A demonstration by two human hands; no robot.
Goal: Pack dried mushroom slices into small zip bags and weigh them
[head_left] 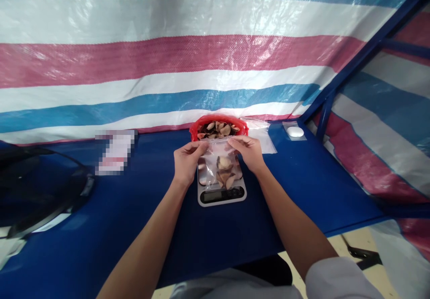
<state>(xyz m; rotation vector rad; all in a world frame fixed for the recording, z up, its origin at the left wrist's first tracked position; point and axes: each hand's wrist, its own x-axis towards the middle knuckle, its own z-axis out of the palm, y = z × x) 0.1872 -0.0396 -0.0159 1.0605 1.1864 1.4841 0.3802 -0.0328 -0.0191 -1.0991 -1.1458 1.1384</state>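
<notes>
Between my hands hangs a clear zip bag [211,162] with several brownish dried slices [225,173] in its lower right part. My left hand [188,158] pinches the bag's top left corner between thumb and finger. The top right corner is pinched in my right hand [248,151]. Beneath the bag sits a digital kitchen scale [200,196] with a white body, a shiny plate and a dark display whose reading I cannot make out. Just behind the bag stands a red-lined container [198,126] full of similar dried slices [218,129].
More clear plastic bags [265,140] lie right of the red container. A white rounded object [295,132] rests on a small clear packet farther right. A pixelated packet [116,153] and a large black object [43,191] occupy the left of the blue table [141,205]. Striped sheeting [168,52] hangs behind.
</notes>
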